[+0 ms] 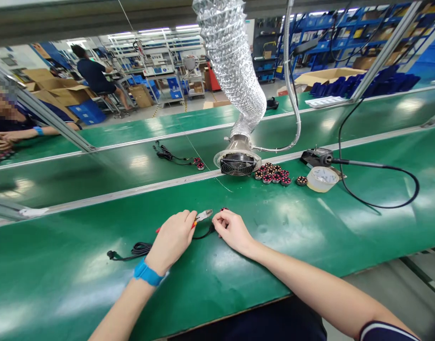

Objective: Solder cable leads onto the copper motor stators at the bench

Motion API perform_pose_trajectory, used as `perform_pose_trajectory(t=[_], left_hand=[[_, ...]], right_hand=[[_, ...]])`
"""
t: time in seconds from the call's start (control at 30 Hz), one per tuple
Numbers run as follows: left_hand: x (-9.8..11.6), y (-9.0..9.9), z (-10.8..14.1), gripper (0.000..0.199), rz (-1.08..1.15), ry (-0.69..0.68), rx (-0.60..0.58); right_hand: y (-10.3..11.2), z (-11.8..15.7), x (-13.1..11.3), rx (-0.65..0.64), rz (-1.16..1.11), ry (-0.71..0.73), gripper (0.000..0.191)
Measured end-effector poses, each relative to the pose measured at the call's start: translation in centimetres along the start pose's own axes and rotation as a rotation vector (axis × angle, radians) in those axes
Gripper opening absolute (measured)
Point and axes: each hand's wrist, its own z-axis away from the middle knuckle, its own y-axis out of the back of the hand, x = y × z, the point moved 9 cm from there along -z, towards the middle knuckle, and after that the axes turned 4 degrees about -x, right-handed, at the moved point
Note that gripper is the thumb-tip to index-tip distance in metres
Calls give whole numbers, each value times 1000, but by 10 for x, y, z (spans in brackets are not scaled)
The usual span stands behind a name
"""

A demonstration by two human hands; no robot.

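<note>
My left hand (174, 234), with a blue band at the wrist, is closed around diagonal cutting pliers (204, 215) with red-orange handles. Their metal jaws point right, toward my other hand. My right hand (233, 229) has its fingers pinched on a small round motor stator (224, 209) with red and black parts, mostly hidden behind the fingers. A black cable (203, 236) runs left from these fingers, passes under my left hand and lies bundled on the green table, its connector (111, 255) at the far left end.
Several wound stators (272, 174) stand grouped beneath a fume duct (238, 158). Right of them are a tape roll (323, 180) and a soldering iron (324, 156) with its looping black cord. Across the metal rail, another cable (164, 152) lies with stators. A co-worker's hands (11, 137) are at far left.
</note>
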Motion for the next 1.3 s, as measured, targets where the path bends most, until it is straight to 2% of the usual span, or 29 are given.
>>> perform_pose_trajectory(t=[0.07,0.13,0.4,0.7,0.9,1.1,1.3], left_hand=[[7,3,5,21,-206,-179,-10],[8,5,7,22,-310,-277,-1],[6,-1,-4,21,-359,-437,-17],[3,-2,-7,23,-222,-450,-13],[4,-2,-4,23,-219,-464,54],[1,-6,-6,28,-97,-421,9],[1,-9,-4,25,-52,-424,-2]], right_hand=[[0,0,-1,-13,6,6,14],[0,0,-1,-24,4,2,13],[-3,0,4,-95,-75,-89,14],[-4,-1,13,-118,-188,-199,12],[-7,-1,17,-155,-271,-252,17],[-8,0,15,-184,-302,-237,27],[-8,0,15,-193,-305,-229,27]])
